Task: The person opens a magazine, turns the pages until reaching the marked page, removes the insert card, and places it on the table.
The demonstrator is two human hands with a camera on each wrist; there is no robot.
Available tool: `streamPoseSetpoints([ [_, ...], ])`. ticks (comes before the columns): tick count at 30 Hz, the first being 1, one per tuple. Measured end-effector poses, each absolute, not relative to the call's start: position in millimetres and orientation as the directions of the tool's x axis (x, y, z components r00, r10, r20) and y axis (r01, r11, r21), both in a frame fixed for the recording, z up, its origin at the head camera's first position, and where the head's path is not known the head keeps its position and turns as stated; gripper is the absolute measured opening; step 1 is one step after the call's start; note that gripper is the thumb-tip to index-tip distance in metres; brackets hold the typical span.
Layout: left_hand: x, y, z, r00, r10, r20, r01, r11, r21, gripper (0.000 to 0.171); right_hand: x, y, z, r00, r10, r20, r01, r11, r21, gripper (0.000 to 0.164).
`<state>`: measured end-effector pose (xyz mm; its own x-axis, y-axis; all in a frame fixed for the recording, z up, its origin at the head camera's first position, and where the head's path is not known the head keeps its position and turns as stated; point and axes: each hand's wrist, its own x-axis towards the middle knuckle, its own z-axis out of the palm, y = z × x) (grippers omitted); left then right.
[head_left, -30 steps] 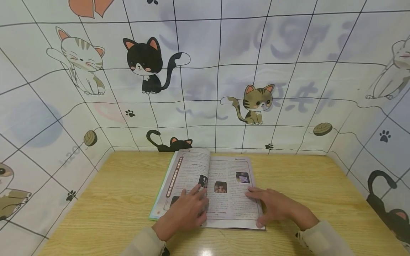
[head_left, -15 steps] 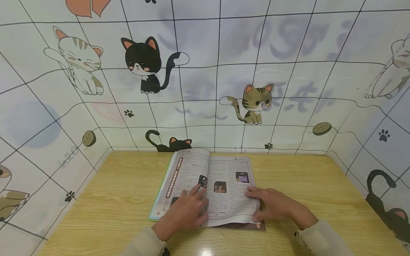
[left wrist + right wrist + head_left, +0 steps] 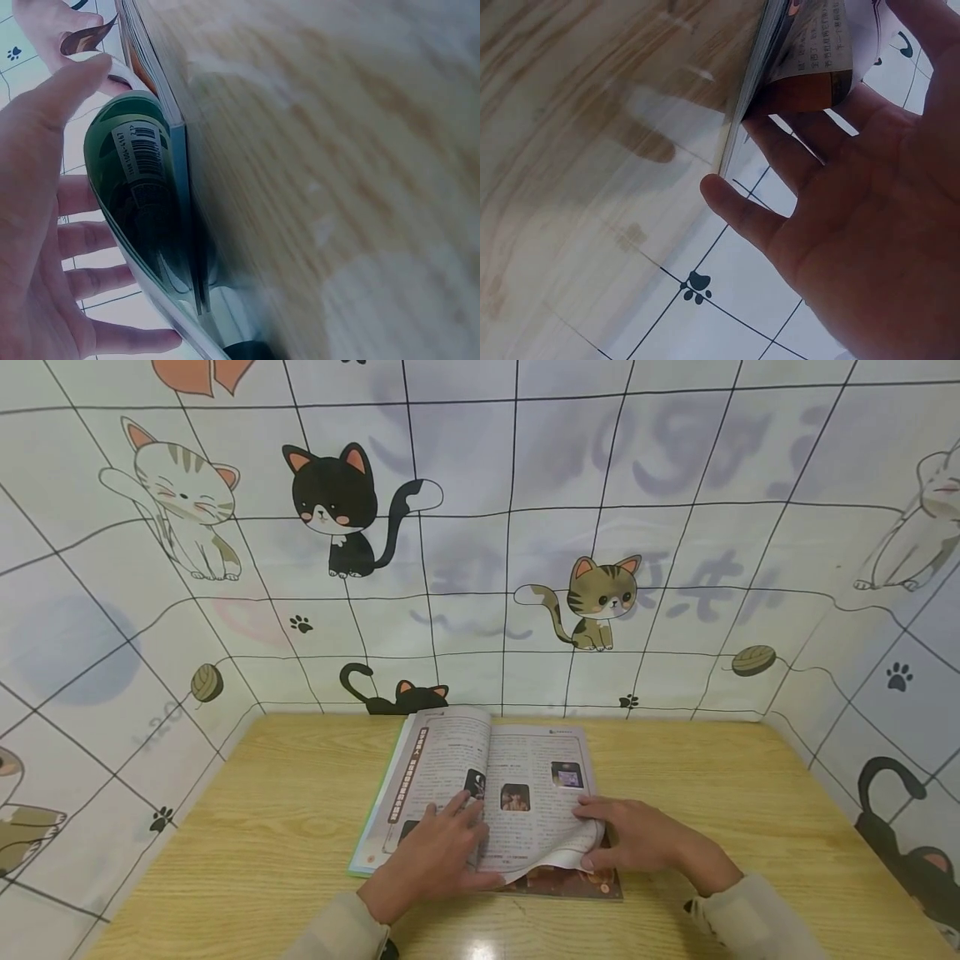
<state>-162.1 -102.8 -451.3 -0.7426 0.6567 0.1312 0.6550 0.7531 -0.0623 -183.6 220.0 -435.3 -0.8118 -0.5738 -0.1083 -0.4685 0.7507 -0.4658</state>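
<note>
Pale yellow wood at the left: the grain of the bench [image 3: 292,802], then the green-edged side of an open magazine [image 3: 487,772], lying mid-bench, close to a cat-printed backdrop [image 3: 472,543]. Green again in the left wrist view, with a barcode [image 3: 142,150] on the cover. Across the left page [image 3: 438,768], nearly to the gutter, the left hand [image 3: 431,856], fingers spread on the paper, thumb reaching for the lower edge of the right-hand page [image 3: 543,814]. Further out, that thumb, than half a second ago. Next, the page itself: almost flat a second ago, now buckled upward and drawn leftward, with a dark brown sheet [image 3: 570,882] uncovered beneath its lower edge. Probably only the lower part separated so far, with most of the leaf still down. At the outer edge, the right hand [image 3: 645,835], index finger on the paper, thumb pulled in at the lower corner, apparently pinching the page; cannot tell how firmly. Furthest right, a pale sleeve [image 3: 757,918] over more wood.
</note>
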Motion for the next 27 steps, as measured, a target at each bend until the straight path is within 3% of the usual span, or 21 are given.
streamPoseSetpoints([
  [7,-162.7,-102.1,-449.5,-0.749,0.653,0.114,0.653,0.756,-0.046,0.074,-185.0,218.6,-433.4,-0.803,-0.587,-0.103,-0.484,0.743,-0.462,0.086],
  [21,-162.0,-103.0,-448.6,-0.732,0.662,0.163,0.662,0.747,-0.061,0.059,-184.9,219.2,-427.4,-0.809,-0.586,-0.052,-0.501,0.733,-0.461,0.086],
  [27,-162.3,-104.3,-446.1,-0.730,0.660,0.177,0.662,0.747,-0.059,0.060,-184.6,223.9,-422.1,-0.817,-0.576,-0.020,-0.481,0.702,-0.525,0.079],
])
